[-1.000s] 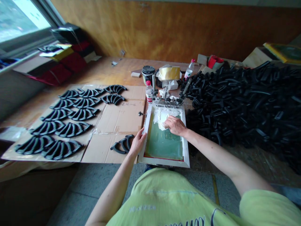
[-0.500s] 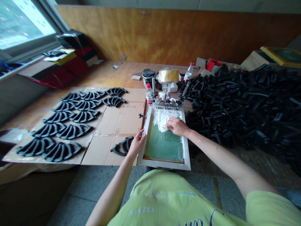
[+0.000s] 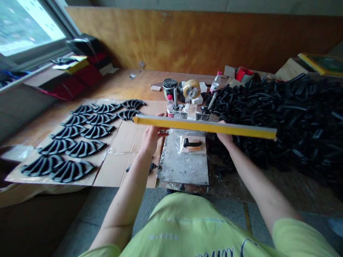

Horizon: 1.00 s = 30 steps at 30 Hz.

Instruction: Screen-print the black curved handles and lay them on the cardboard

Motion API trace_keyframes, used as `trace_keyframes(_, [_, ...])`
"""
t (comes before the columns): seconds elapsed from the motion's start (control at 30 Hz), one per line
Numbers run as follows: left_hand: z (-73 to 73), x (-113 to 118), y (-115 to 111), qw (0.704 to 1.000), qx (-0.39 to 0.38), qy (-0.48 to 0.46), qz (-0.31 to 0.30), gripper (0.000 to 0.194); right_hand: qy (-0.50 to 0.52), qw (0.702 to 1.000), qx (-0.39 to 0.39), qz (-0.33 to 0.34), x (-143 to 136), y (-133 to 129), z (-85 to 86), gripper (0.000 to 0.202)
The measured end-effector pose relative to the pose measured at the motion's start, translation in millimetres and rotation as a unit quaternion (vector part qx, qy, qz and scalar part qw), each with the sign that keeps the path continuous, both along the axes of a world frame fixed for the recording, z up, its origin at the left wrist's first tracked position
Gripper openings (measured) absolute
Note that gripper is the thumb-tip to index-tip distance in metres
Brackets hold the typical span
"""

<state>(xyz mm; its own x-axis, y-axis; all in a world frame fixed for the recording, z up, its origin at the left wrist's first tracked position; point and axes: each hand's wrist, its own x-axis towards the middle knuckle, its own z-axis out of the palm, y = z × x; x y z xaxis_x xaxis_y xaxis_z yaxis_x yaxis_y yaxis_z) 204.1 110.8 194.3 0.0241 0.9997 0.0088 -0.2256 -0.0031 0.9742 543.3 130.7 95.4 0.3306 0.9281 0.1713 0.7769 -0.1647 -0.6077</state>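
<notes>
A screen printing frame (image 3: 205, 126) is raised nearly edge-on, its long yellow edge facing me. My left hand (image 3: 153, 137) is closed around its left part, fingers showing above and below the edge. Toward the right, my right hand (image 3: 224, 137) grips it too, partly hidden behind the edge. Below lies a grey metal base plate (image 3: 184, 171). On a small pad at its middle rests one black curved handle (image 3: 193, 144). The mesh and the white scraper cannot be seen.
Fanned rows of black handles (image 3: 72, 171) lie on cardboard (image 3: 107, 175) at left. A large heap of black handles (image 3: 268, 103) fills the right. Behind the plate stand bottles (image 3: 170, 107), a black tub (image 3: 169, 87) and a tape roll (image 3: 192, 89). Boxes (image 3: 88, 67) sit by the window.
The frame has swung up off the base plate, uncovering the handle there. My right hand has left the white scraper and taken hold of the frame. My left hand has moved up and forward.
</notes>
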Motion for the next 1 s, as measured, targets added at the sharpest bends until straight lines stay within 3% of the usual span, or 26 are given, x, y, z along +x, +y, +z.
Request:
trace_keyframes(0.07, [-0.3,9.5,6.7,1.000,-0.006,-0.016,0.024,0.056,-0.021,0.994,-0.023,0.106,-16.6,-18.8,-23.0,0.026])
trace_keyframes(0.17, [-23.5,22.9,-8.9,0.997,-0.065,-0.030,0.041,0.057,-0.104,0.965,-0.026,0.241,-55.1,-42.3,-35.3,0.031])
trace_keyframes(0.23, [-50.4,32.0,-34.1,0.984,-0.173,-0.012,-0.048,0.060,-0.146,0.961,-0.015,0.235,-83.2,-57.6,-28.4,0.018])
trace_keyframes(0.3, [-78.4,38.7,-62.2,0.951,-0.275,0.001,-0.141,0.061,-0.160,0.960,0.018,0.228,-111.3,-74.4,-16.8,0.014])
trace_keyframes(0.37, [-101.7,36.9,-84.5,0.937,-0.318,-0.009,-0.143,0.058,-0.153,0.937,0.060,0.308,-134.3,-89.4,-7.9,0.016])
trace_keyframes(0.43, [-119.0,20.1,-97.5,0.944,-0.318,-0.005,-0.091,0.055,-0.133,0.897,0.079,0.414,-140.8,-96.2,-5.7,0.017])
trace_keyframes(0.5, [-133.0,-14.2,-104.0,0.950,-0.310,0.036,-0.019,0.052,-0.122,0.893,0.069,0.428,-121.4,-90.8,-10.1,0.019])
trace_keyframes(0.6, [-154.0,-84.1,-114.6,0.923,-0.340,0.129,0.127,0.049,-0.161,0.954,0.008,0.253,-51.9,-67.6,-25.4,0.028])
trace_keyframes(0.67, [-167.8,-125.1,-124.9,0.884,-0.379,0.192,0.195,0.046,-0.213,0.961,-0.057,0.167,-2.0,-53.8,-38.1,0.035])
trace_keyframes(0.73, [-178.4,-150.2,-134.1,0.850,-0.418,0.257,0.193,0.043,-0.255,0.947,-0.114,0.157,32.6,-47.4,-49.4,0.038])
trace_keyframes(0.8, [-184.1,-159.3,-138.1,0.831,-0.440,0.299,0.161,0.040,-0.289,0.931,-0.145,0.168,48.3,-47.4,-56.2,0.036])
trace_keyframes(0.9, [-185.8,-161.2,-135.1,0.830,-0.442,0.311,0.137,0.036,-0.321,0.920,-0.155,0.161,50.9,-53.3,-55.1,0.032])
trace_keyframes(1.0, [-184.4,-170.5,-131.0,0.817,-0.449,0.346,0.106,0.037,-0.318,0.930,-0.142,0.119,47.0,-61.6,-44.7,0.030])
